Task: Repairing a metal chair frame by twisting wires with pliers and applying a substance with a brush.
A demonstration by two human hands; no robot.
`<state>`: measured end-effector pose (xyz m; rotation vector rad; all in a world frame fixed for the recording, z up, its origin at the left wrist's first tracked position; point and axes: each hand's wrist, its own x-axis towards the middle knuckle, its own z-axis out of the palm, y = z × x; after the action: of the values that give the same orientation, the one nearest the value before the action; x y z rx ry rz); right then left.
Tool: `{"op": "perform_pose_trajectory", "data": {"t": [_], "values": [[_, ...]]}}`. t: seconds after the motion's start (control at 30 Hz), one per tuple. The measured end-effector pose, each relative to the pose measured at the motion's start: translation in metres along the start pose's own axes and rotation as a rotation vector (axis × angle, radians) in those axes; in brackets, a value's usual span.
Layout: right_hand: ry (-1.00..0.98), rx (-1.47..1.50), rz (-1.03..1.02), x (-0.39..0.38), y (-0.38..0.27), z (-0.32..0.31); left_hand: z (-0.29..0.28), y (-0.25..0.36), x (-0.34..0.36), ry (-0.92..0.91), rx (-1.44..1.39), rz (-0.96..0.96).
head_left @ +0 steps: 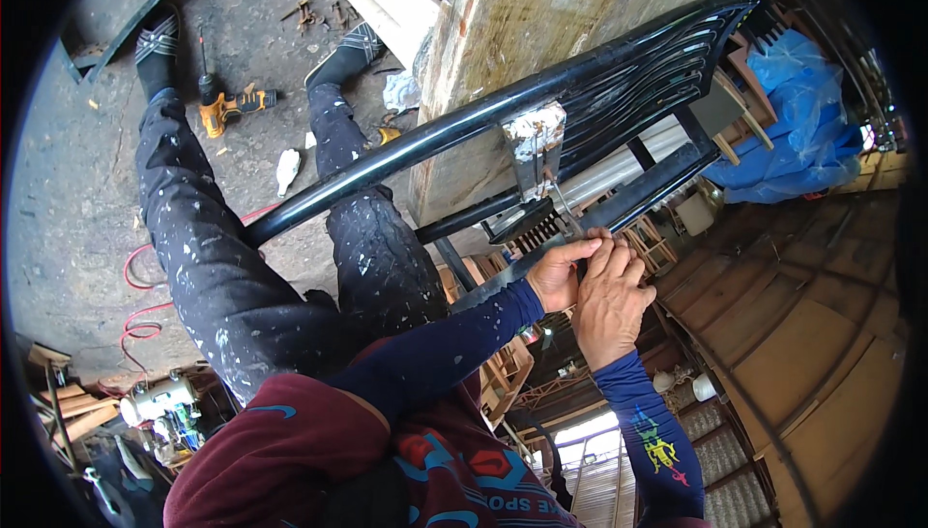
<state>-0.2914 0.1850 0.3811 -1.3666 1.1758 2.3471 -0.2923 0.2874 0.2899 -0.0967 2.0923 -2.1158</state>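
Note:
My left hand (pixel 559 275) and my right hand (pixel 609 308) are together, fingers closed around the handle end of a thin-shafted tool (pixel 566 211) that looks like a screwdriver. Most of its handle is hidden by my fingers. The slim shaft points up toward a worn metal bracket (pixel 535 132) with flaking white paint. This bracket sits on a black tubular metal frame (pixel 377 161), which has curved slats at its far right end. Just beside the shaft is a dark ribbed part (pixel 534 231); its kind cannot be made out.
A large wooden slab (pixel 541 11) stands behind the frame. On the concrete floor lie a yellow-black cordless drill (pixel 227 108), a white bottle-like object (pixel 288 171), loose screws or bolts (pixel 305 16) and a red hose (pixel 140 327). Blue plastic-wrapped material (pixel 793 122) is at the right.

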Motion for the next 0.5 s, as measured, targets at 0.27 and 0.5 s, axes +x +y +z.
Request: {"op": "perform_pose_trajectory", "data": {"t": [0.27,0.5], "values": [[-0.275,-0.069,0.019,0.008,-0.009,-0.022,0.008,0.007,0.001,-0.086,0.056,-0.089],[0.018,-0.185,0.024,0.011,-0.007,-0.011,0.004,0.007,0.008,-0.255,0.058,-0.047]]}}
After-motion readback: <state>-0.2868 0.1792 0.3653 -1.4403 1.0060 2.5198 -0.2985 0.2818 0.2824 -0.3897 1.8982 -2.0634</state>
